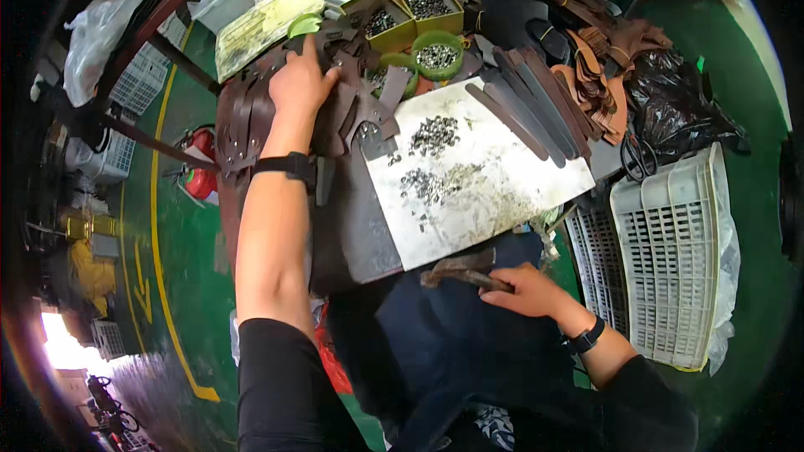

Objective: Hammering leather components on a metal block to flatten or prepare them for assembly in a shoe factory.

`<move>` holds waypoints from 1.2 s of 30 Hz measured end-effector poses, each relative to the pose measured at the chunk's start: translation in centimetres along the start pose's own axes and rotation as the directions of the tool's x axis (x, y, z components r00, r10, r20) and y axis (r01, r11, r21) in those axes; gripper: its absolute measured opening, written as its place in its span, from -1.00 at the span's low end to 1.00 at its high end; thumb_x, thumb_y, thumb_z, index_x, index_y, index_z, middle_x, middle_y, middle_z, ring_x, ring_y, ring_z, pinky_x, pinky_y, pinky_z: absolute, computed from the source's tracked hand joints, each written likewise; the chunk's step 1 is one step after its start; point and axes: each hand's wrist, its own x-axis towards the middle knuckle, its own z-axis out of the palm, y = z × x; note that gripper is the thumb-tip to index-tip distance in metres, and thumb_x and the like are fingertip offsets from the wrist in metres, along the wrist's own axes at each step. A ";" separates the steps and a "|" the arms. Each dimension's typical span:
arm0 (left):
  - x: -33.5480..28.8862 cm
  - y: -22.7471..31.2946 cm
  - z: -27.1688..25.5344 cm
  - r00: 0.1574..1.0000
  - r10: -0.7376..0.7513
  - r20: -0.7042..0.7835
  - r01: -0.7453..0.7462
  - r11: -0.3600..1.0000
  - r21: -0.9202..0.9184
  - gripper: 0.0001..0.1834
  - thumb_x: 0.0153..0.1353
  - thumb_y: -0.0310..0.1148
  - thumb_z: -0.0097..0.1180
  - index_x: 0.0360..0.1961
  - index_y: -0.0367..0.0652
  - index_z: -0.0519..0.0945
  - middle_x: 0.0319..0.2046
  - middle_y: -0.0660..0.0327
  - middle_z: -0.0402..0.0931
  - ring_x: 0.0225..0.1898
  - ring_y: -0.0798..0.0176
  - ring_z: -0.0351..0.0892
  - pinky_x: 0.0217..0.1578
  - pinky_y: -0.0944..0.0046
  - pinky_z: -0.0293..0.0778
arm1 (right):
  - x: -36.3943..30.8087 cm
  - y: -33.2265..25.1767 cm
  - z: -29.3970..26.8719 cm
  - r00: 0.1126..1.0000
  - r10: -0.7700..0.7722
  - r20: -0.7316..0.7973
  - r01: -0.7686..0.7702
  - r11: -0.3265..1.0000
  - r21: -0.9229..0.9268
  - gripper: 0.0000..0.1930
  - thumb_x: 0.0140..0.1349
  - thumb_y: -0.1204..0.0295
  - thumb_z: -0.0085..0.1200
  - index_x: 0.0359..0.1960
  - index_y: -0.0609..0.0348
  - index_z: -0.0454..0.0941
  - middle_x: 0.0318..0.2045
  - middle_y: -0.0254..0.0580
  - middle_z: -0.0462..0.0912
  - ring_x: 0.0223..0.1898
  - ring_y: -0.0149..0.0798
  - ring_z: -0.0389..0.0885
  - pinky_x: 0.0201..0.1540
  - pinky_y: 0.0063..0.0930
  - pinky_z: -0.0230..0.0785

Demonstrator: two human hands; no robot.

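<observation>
My left hand (299, 84) reaches over a pile of dark brown leather strips (339, 100) at the far left. Its index finger stretches toward a small light-green thing (306, 26), with the thumb apart; I cannot make out anything held. Low in front of my lap, my right hand (529, 291) is closed around one end of a worn brown hand tool (463, 270), whose exact kind is unclear. Between my hands lies a stained white board (511, 192) bearing small heaps of dark metal studs (434, 136).
Yellow boxes (430, 3) and green bowls (437, 55) of small metal parts stand behind the board. Dark straps (536, 109) lie on its right side, near black-handled scissors (638, 156). White plastic crates (670, 259) flank my right. A red fire extinguisher (199, 166) stands at left.
</observation>
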 end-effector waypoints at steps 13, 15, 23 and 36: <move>-6.9 -6.7 -5.3 0.909 0.093 -0.407 -0.201 0.952 -0.230 -0.77 0.28 -0.28 0.09 -0.07 0.01 0.63 -0.21 0.18 0.55 -0.26 0.01 0.62 -0.30 0.10 0.52 | 0.3 0.9 0.0 0.998 -0.063 0.007 0.063 0.997 0.037 -0.71 0.27 0.16 0.19 -0.30 0.16 0.59 -0.67 -0.11 0.47 -0.64 -0.22 0.46 -0.52 -0.33 0.23; -12.7 -8.7 -5.9 0.898 0.159 -0.411 -0.283 0.923 -0.261 -0.73 0.24 -0.38 0.13 -0.03 0.07 0.64 -0.23 0.20 0.52 -0.25 0.07 0.62 -0.28 0.18 0.53 | 0.1 1.2 0.4 0.998 -0.054 -0.014 0.055 0.998 0.040 -0.70 0.27 0.16 0.19 -0.31 0.16 0.59 -0.67 -0.13 0.45 -0.65 -0.26 0.43 -0.52 -0.33 0.22; -30.5 -15.2 -2.0 0.978 -0.025 0.206 0.084 0.957 -0.279 -0.64 0.16 -0.43 0.05 0.02 -0.12 0.60 -0.23 0.05 0.44 -0.15 -0.06 0.54 -0.14 0.04 0.49 | 0.3 -1.5 1.6 0.999 0.035 -0.002 -0.035 0.999 -0.028 -0.70 0.27 0.20 0.19 -0.36 0.22 0.55 -0.64 -0.13 0.43 -0.56 -0.39 0.36 -0.43 -0.38 0.26; -27.1 -6.9 1.4 0.998 0.052 0.027 -0.040 0.945 -0.324 -0.64 0.33 -0.31 -0.02 0.13 -0.06 0.53 -0.24 -0.02 0.52 -0.15 -0.10 0.58 -0.17 -0.03 0.51 | -0.2 -1.6 3.4 0.994 0.050 -0.100 -0.063 0.989 -0.131 -0.67 0.26 0.17 0.18 -0.40 0.24 0.54 -0.68 -0.28 0.41 -0.59 -0.43 0.40 -0.49 -0.38 0.26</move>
